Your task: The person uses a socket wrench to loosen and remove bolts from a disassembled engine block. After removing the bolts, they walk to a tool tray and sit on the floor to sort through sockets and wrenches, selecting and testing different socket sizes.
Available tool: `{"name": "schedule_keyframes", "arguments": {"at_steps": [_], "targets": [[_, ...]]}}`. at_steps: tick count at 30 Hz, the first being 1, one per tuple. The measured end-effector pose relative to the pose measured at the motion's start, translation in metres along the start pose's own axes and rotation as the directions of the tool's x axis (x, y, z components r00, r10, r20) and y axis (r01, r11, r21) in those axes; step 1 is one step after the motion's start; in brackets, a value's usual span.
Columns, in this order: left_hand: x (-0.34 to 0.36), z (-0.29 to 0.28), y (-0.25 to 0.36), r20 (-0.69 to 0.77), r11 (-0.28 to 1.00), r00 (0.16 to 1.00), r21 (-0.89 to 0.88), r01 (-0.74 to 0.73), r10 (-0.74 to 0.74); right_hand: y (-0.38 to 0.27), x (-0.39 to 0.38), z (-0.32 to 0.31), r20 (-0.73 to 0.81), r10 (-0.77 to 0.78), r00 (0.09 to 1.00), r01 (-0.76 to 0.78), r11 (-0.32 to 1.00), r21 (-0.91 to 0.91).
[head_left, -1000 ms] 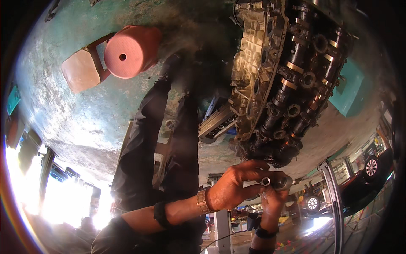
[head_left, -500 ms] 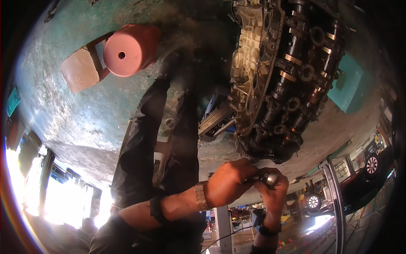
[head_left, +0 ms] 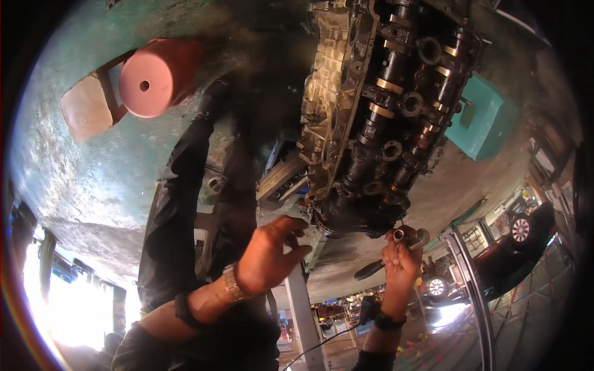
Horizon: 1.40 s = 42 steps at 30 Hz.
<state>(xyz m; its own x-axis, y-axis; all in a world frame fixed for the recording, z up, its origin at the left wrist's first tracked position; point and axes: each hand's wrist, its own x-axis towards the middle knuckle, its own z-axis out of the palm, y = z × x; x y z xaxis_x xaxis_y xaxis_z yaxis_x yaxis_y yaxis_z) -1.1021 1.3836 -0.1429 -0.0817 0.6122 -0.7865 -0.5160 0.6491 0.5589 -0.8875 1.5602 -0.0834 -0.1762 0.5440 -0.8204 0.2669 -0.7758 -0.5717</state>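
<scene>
- Left hand [head_left: 265, 256]: fingers loosely curled, thumb apart, nothing in them that I can see, so it's basically free.
- Right hand [head_left: 402, 258]: fingers wrapped round a ratchet wrench [head_left: 422, 237]. The socket [head_left: 399, 235] sits open end up by the fingertips, black handle [head_left: 369, 270] poking out to their left. Choking up near the head probably keeps it steady.
- Engine head [head_left: 365, 127]: just beyond the right fingers, camshafts [head_left: 382, 111] exposed, easy to get at I'd guess. Can't tell if they touch.
- Farther out, past the right fingers: teal bin [head_left: 481, 127]. Past the left ones: pink stool [head_left: 145, 99], seemingly kept out of the way.
</scene>
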Motion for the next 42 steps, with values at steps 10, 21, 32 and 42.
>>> {"name": "schedule_keyframes", "arguments": {"at_steps": [10,21,32,42], "targets": [[0.006,-0.024,-0.014,-0.127,0.997,0.990,0.051,-0.050,0.056,-0.006,0.026,-0.005,-0.283,-0.283,0.916,0.059,0.794,-0.605],[0.007,-0.029,-0.013,-0.156,0.998,0.986,-0.034,0.053,-0.058,-0.004,0.038,0.005,-0.166,-0.466,0.869,0.151,0.569,-0.808],[0.007,-0.031,-0.015,-0.166,0.998,0.986,-0.059,0.013,-0.023,-0.010,0.043,0.009,-0.052,-0.511,0.858,0.143,0.335,-0.931],[0.009,-0.033,-0.012,-0.180,1.000,0.984,-0.023,0.013,-0.017,-0.013,0.046,0.016,-0.027,-0.489,0.872,0.132,0.288,-0.949]]}}
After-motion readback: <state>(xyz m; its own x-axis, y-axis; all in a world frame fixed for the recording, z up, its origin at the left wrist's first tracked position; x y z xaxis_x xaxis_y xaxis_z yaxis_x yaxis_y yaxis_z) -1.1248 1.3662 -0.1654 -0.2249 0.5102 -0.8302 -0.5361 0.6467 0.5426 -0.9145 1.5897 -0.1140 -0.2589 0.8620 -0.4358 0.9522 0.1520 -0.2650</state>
